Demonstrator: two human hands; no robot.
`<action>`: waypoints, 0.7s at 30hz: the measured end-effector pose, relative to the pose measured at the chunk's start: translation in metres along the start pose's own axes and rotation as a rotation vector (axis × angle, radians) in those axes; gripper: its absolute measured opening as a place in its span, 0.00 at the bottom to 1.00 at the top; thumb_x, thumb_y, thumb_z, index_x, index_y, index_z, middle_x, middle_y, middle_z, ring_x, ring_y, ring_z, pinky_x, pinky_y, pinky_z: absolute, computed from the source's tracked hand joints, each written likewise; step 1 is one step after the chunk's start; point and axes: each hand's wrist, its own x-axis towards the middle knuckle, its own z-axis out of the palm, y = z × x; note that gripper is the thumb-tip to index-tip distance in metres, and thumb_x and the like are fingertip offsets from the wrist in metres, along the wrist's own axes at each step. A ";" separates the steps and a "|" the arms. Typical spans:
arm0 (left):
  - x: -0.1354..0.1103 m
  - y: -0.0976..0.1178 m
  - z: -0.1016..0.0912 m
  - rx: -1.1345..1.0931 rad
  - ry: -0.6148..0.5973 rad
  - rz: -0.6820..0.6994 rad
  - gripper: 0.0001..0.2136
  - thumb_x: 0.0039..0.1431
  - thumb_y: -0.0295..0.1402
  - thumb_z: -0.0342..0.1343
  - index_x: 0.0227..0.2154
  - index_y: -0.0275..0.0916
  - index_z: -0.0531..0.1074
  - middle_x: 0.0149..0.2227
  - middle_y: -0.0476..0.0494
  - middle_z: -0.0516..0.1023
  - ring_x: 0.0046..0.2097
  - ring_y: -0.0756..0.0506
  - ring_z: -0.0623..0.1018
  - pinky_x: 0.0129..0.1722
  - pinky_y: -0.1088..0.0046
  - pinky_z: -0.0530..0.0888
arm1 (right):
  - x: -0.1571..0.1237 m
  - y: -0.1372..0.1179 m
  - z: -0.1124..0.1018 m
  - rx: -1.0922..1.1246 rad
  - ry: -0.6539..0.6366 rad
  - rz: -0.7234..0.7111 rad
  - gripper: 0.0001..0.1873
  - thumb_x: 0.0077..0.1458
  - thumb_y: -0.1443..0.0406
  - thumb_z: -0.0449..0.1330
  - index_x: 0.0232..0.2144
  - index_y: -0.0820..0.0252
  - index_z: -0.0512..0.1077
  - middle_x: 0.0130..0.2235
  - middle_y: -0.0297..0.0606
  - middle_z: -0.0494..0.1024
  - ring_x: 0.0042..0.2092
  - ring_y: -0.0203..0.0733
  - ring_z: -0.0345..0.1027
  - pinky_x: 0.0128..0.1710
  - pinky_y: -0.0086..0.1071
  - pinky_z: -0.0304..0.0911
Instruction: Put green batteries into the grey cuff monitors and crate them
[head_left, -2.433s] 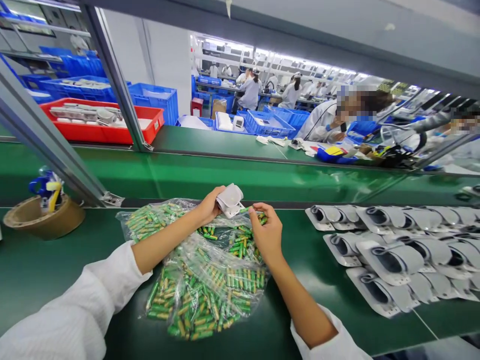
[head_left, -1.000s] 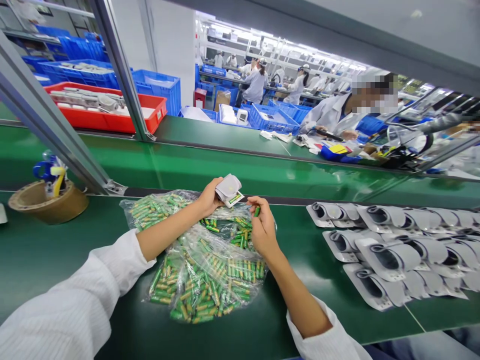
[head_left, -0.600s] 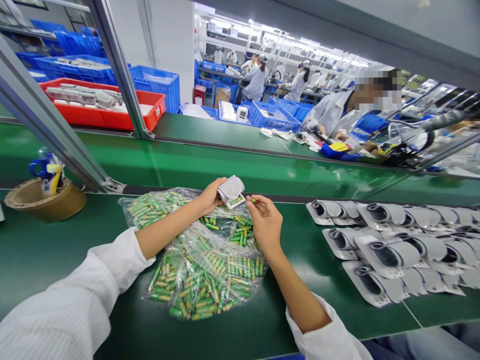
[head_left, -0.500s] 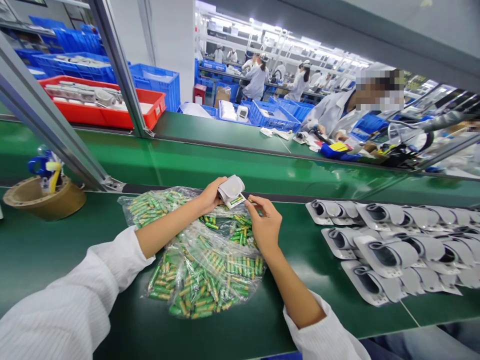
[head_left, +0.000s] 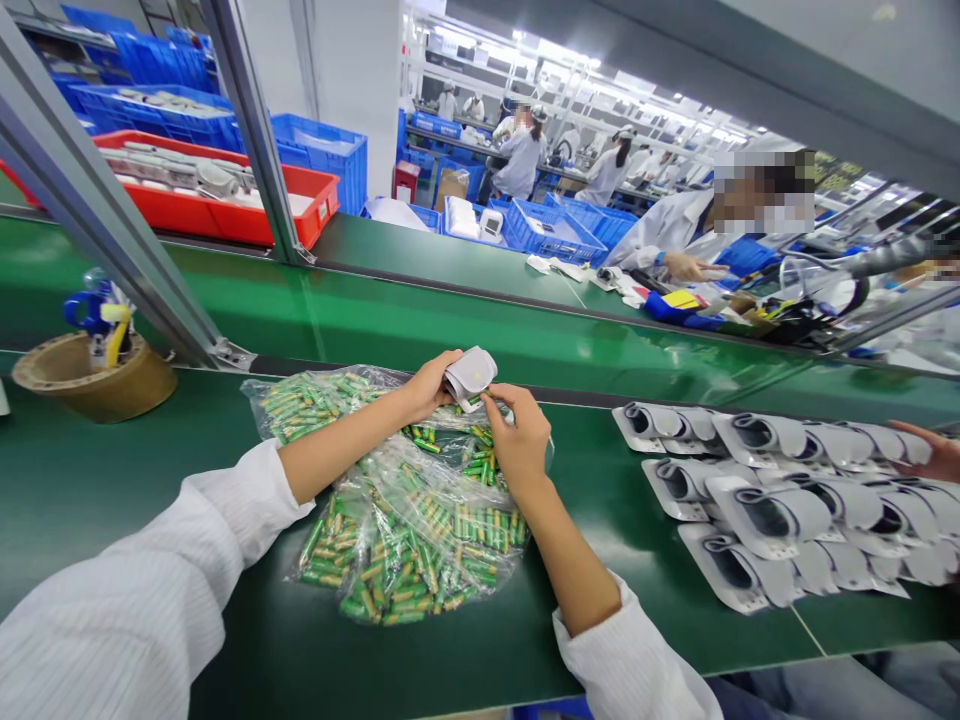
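My left hand (head_left: 435, 388) is closed around a wrist blood pressure monitor (head_left: 471, 372), a white unit with a rolled grey cuff, held up above the batteries. My right hand (head_left: 519, 430) pinches at the monitor's near lower edge, thumb and forefinger on a small battery (head_left: 486, 397) that their tips mostly hide. Beneath both forearms lie clear plastic bags (head_left: 405, 470) full of green and gold batteries (head_left: 397, 590). Some loose-looking batteries (head_left: 484, 462) show in the bag's opening below my right hand.
Rows of cuffed monitors (head_left: 780, 510) stand on the right of the green bench (head_left: 600, 660); another person's hand (head_left: 930, 452) touches the far end. A brown pot (head_left: 97, 385) with tools is at left. Metal posts (head_left: 259, 130) rise ahead; beyond them are a red bin (head_left: 319, 205) and a co-worker (head_left: 667, 230).
My right hand has brought the battery in against the monitor, which has tilted so its battery slot shows less. Another person's hand has come in at the right edge.
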 end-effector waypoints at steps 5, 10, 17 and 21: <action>-0.002 0.000 0.000 -0.015 -0.023 -0.008 0.15 0.60 0.46 0.65 0.34 0.38 0.74 0.28 0.46 0.77 0.29 0.46 0.75 0.28 0.73 0.68 | -0.002 0.004 0.002 -0.038 -0.063 -0.114 0.11 0.71 0.58 0.60 0.40 0.52 0.81 0.47 0.44 0.87 0.50 0.48 0.82 0.55 0.48 0.77; -0.002 0.000 0.000 -0.005 -0.016 -0.004 0.14 0.61 0.45 0.64 0.35 0.38 0.74 0.28 0.46 0.77 0.29 0.45 0.75 0.28 0.73 0.69 | -0.002 0.007 0.004 -0.051 -0.104 -0.119 0.11 0.71 0.58 0.60 0.39 0.52 0.82 0.46 0.43 0.87 0.50 0.48 0.81 0.57 0.50 0.76; -0.002 0.000 0.003 0.005 0.014 -0.002 0.14 0.61 0.44 0.64 0.36 0.37 0.75 0.31 0.45 0.79 0.30 0.46 0.76 0.28 0.73 0.69 | 0.001 0.008 0.007 -0.098 -0.102 -0.157 0.08 0.68 0.57 0.64 0.38 0.53 0.80 0.41 0.42 0.86 0.51 0.52 0.77 0.58 0.51 0.70; -0.005 0.002 0.004 0.039 0.015 -0.002 0.14 0.61 0.44 0.63 0.37 0.37 0.75 0.33 0.45 0.79 0.32 0.46 0.77 0.31 0.74 0.71 | 0.002 0.009 0.007 -0.152 -0.088 -0.102 0.13 0.65 0.53 0.67 0.40 0.56 0.76 0.41 0.44 0.83 0.48 0.52 0.75 0.53 0.47 0.70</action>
